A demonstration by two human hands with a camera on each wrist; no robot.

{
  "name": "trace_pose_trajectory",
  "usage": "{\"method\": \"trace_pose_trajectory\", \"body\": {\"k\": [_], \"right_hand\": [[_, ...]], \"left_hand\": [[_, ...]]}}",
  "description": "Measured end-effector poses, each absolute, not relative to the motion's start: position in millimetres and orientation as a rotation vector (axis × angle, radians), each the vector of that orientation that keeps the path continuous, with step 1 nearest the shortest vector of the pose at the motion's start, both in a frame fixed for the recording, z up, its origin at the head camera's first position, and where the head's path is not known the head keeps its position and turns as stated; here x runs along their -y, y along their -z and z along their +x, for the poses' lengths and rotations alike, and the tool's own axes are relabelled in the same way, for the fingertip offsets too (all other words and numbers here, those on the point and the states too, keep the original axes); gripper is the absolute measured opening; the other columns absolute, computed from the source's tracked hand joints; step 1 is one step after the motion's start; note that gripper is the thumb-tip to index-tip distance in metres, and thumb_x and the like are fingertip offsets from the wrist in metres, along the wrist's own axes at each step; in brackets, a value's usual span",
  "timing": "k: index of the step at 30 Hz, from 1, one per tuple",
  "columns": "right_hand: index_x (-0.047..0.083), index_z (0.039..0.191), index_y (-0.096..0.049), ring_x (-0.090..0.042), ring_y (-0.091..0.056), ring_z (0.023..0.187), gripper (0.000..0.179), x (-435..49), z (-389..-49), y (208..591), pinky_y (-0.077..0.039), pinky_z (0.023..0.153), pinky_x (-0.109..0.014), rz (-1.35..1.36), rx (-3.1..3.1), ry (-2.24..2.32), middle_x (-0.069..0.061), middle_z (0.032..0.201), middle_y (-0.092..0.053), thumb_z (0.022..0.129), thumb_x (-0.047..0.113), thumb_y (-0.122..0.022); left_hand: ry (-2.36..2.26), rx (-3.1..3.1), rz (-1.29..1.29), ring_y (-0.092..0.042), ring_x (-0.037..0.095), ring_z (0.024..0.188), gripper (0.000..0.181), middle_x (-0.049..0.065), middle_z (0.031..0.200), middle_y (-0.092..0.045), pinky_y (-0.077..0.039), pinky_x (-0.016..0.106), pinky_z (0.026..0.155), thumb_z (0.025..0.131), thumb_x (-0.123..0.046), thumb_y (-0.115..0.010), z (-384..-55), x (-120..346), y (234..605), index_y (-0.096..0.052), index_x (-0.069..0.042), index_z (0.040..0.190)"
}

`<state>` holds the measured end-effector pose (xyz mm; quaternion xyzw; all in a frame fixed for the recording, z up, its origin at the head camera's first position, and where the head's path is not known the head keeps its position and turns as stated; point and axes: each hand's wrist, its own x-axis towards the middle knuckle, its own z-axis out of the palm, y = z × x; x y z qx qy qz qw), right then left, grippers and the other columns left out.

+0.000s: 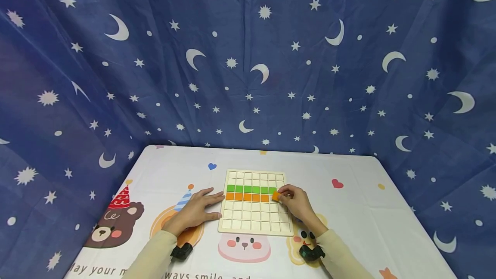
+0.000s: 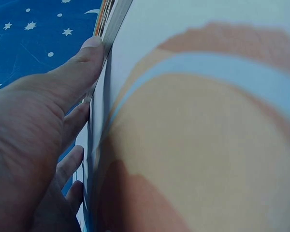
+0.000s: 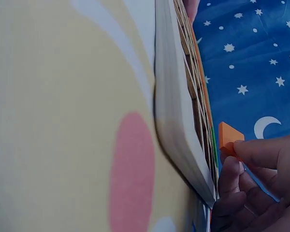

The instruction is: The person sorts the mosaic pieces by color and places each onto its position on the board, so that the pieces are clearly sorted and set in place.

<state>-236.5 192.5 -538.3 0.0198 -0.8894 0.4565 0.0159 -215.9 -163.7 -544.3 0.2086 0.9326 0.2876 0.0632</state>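
A pale wooden grid board [image 1: 255,216] lies on the table. Across it runs a row of green square tiles [image 1: 248,189], and just below that a row of orange tiles [image 1: 247,197]. My right hand [image 1: 298,203] pinches a single orange tile [image 1: 276,196] between thumb and fingers, over the right end of the orange row. That tile is tilted, and the right wrist view shows it raised above the board's surface. With fingers spread, my left hand [image 1: 196,211] rests at the board's left edge, its fingertips right at the rim.
The white tablecloth [image 1: 348,218] carries printed cartoon animals, hearts and lettering. A blue curtain [image 1: 248,76] with moons and stars hangs behind and at both sides. Dark devices are strapped at the left wrist [image 1: 182,251] and right wrist [image 1: 311,252].
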Motion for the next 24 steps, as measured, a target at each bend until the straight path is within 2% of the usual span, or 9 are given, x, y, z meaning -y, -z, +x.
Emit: {"method": "trace_pose_trajectory", "body": {"k": [8, 14, 24], "right_hand": [[0.014, 0.092, -0.072, -0.011, -0.057, 0.069, 0.008, -189.6, -236.8, 538.4, -0.047, 0.062, -0.021, 0.128, 2.805, -1.369, 0.002, 0.082, -0.069, 0.087, 0.008, -0.074], [0.018, 0.090, -0.073, -0.009, -0.057, 0.070, 0.010, -189.3, -238.2, 539.4, -0.048, 0.067, -0.023, 0.181, 2.810, -1.314, 0.005, 0.082, -0.069, 0.086, 0.009, -0.075], [0.017, 0.094, -0.075, -0.010, -0.051, 0.068, 0.012, -188.6, -239.6, 539.7, -0.043, 0.061, -0.022, 0.238, 2.844, -1.253, 0.007, 0.079, -0.065, 0.084, 0.011, -0.077]], "left_hand": [[-0.873, -2.819, 0.629, -0.027, 0.032, 0.149, 0.064, -0.012, 0.151, -0.047, -0.028, 0.064, 0.113, 0.083, -0.046, -0.075, -217.4, 164.2, 545.4, -0.055, -0.028, 0.141], [-0.887, -2.828, 0.634, -0.028, 0.033, 0.148, 0.064, -0.009, 0.150, -0.049, -0.028, 0.065, 0.112, 0.083, -0.045, -0.075, -217.2, 163.8, 544.9, -0.056, -0.026, 0.141], [-0.865, -2.821, 0.635, -0.028, 0.033, 0.148, 0.065, -0.009, 0.152, -0.047, -0.028, 0.065, 0.112, 0.084, -0.048, -0.073, -217.7, 163.7, 544.8, -0.054, -0.027, 0.142]]}}
